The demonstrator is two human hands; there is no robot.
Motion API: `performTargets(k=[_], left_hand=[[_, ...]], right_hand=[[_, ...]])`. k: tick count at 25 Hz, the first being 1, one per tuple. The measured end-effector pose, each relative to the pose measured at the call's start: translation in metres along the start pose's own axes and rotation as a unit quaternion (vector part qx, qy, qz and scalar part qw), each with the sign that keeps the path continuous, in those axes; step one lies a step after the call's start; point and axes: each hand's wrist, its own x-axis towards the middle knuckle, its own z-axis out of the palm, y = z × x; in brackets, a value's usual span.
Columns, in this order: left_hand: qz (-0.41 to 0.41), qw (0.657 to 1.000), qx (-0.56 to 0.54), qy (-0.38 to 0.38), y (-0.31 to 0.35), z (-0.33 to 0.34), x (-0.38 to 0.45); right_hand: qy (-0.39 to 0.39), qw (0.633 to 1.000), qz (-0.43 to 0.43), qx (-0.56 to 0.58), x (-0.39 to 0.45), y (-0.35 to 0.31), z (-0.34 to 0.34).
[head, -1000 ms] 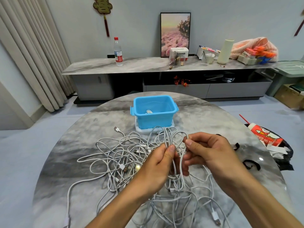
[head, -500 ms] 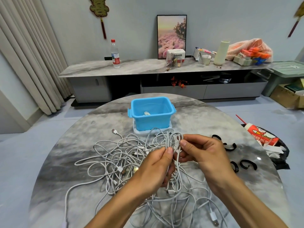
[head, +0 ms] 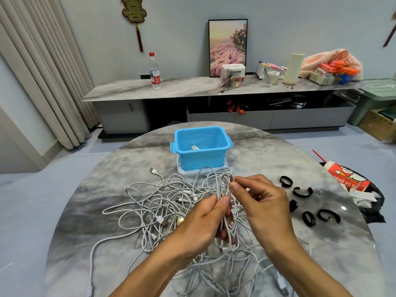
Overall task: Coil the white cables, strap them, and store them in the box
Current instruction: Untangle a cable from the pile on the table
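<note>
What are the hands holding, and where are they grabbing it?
Both hold a bundle of white cable. The left hand grips the looped strands around their middle; the right hand pinches the loops near the top.

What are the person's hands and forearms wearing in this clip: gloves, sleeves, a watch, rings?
Nothing visible. The left hand and right hand are bare, without gloves, and no rings show on the fingers. Both forearms are uncovered to the frame's bottom edge: no sleeve, watch or band.
</note>
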Motion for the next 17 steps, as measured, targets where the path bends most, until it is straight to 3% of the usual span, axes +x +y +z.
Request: performTargets(k=[3, 7, 13, 17], left_hand=[[0.015, 1.0, 0.01, 0.001, 0.0, -0.001, 0.002], [0.005, 0.996, -0.072, -0.046, 0.0, -0.001, 0.0], [-0.002, 0.964, -0.228, -0.138, 0.003, 0.01, -0.001], [-0.035, 0.915, -0.351, -0.196, 0.016, 0.012, -0.001]], right_hand=[[-0.066, 0.996, 0.067, 0.003, 0.0, -0.003, -0.004], [-0.216, 0.943, 0.185, 0.175, 0.005, -0.012, -0.01], [-0.248, 0.866, 0.282, 0.331, 0.008, -0.023, -0.017], [-0.218, 0.862, 0.222, 0.401, 0.008, -0.032, -0.015]])
